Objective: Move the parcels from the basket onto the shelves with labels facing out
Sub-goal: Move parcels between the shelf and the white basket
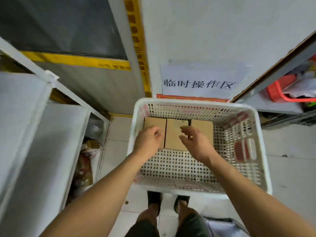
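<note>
A white perforated basket (246,151) stands on the floor in front of me. Three brown cardboard parcels lie side by side at its far end: a left parcel (154,123), a middle parcel (173,134) and a right parcel (203,127). My left hand (147,141) hovers over the left parcel with its fingers loosely curled, holding nothing. My right hand (195,141) hangs above the gap between the middle and right parcels, thumb and fingers spread apart. Neither hand visibly grips a parcel. No label shows clearly on the parcels' tops.
White metal shelves (25,127) run along the left, with bagged goods on a low level (89,151). At the right is another shelf (273,103) with a red basket (280,91). A paper sign (200,81) hangs on the wall behind. My feet (168,202) stand at the basket's near rim.
</note>
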### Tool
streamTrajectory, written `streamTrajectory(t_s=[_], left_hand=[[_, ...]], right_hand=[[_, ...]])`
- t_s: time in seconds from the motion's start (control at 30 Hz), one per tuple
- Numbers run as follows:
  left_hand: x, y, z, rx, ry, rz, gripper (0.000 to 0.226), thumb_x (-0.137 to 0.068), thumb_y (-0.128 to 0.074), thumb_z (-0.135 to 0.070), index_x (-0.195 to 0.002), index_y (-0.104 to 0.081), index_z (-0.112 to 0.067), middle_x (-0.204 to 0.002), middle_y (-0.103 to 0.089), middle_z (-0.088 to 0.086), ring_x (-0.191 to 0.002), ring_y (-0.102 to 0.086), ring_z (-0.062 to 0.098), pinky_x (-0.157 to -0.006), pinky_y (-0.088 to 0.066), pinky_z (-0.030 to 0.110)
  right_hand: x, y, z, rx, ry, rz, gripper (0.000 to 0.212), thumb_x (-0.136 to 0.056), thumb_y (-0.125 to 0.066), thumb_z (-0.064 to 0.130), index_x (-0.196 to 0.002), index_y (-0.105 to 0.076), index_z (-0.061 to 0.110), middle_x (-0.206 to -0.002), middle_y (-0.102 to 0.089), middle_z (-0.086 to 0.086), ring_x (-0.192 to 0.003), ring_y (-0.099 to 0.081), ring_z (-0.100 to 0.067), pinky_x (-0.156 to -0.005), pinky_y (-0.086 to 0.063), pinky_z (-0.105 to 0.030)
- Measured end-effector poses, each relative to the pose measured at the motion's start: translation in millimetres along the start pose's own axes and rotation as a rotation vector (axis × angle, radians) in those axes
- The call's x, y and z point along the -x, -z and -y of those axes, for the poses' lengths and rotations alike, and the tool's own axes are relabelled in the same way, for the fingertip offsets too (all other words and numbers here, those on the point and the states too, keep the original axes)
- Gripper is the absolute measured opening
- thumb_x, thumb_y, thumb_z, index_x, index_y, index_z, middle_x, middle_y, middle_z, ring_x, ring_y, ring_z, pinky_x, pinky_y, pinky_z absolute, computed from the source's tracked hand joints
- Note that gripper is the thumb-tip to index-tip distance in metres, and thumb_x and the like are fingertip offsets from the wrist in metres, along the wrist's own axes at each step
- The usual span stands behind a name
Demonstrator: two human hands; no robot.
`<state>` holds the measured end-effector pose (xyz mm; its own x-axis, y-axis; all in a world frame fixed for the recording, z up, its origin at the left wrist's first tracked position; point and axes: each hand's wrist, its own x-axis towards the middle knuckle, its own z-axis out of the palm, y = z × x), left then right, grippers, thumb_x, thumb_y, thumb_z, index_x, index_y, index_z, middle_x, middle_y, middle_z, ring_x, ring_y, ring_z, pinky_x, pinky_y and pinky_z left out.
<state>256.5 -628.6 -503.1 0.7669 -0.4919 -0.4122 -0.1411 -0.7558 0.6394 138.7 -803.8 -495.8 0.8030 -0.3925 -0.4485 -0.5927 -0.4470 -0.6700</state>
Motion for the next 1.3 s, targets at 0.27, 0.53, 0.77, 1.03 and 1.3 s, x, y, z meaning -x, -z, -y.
streamTrajectory(t_s=[0.27, 0.53, 0.77, 1.03, 1.3], left_hand=[[114.2, 160.4, 20.2, -0.068, 0.064, -0.379, 0.03, -0.102, -0.061, -0.038, -0.124, -0.071, -0.02, -0.119, -0.074, 0.002, -0.109, -0.068, 0.022, -0.093, -0.056, 0.041], [265.8, 248.5, 53.5, -0.004, 0.333, -0.766, 0.037, -0.103, -0.061, -0.037, -0.134, -0.068, -0.019, -0.135, -0.069, 0.004, -0.118, -0.066, 0.024, -0.099, -0.049, 0.032], [415.2, 283.9, 85.4, 0.012, 0.532, -1.108, 0.042, -0.102, -0.063, -0.044, -0.137, -0.067, -0.022, -0.133, -0.069, 0.002, -0.114, -0.067, 0.023, -0.093, -0.054, 0.032], [565.1, 311.0, 130.6, -0.018, 0.706, -1.426, 0.045, -0.102, -0.062, -0.047, -0.14, -0.065, -0.024, -0.139, -0.066, 0.001, -0.12, -0.064, 0.021, -0.096, -0.055, 0.035], [645.8, 354.1, 204.3, 0.082, 0.802, -1.668, 0.065, -0.101, -0.06, -0.052, -0.152, -0.045, -0.015, -0.154, -0.049, 0.009, -0.135, -0.051, 0.026, -0.108, -0.043, 0.035]], right_hand=[[43.1, -5.8, 178.1, 0.185, 0.358, 0.137, 0.036, -0.103, -0.065, 0.035, -0.138, -0.066, 0.026, -0.133, -0.07, 0.006, -0.121, -0.066, -0.013, -0.103, -0.051, -0.029], [95.7, -50.8, 330.7, 0.273, 0.713, 0.33, 0.034, -0.103, -0.066, 0.031, -0.136, -0.067, 0.025, -0.127, -0.072, 0.005, -0.112, -0.067, -0.01, -0.087, -0.039, -0.011], [179.9, -131.1, 429.4, 0.26, 1.031, 0.558, 0.036, -0.102, -0.066, 0.036, -0.137, -0.064, 0.031, -0.124, -0.069, 0.015, -0.112, -0.065, -0.004, -0.1, -0.055, -0.032], [310.3, -234.7, 514.6, 0.233, 1.302, 0.714, 0.038, -0.099, -0.071, 0.027, -0.136, -0.067, 0.024, -0.125, -0.072, 0.006, -0.111, -0.067, -0.008, -0.104, -0.053, -0.031], [390.8, -341.2, 598.8, 0.139, 1.31, 0.734, 0.062, -0.1, -0.066, 0.045, -0.154, -0.049, 0.019, -0.154, -0.054, -0.002, -0.139, -0.053, -0.019, -0.116, -0.044, -0.04]])
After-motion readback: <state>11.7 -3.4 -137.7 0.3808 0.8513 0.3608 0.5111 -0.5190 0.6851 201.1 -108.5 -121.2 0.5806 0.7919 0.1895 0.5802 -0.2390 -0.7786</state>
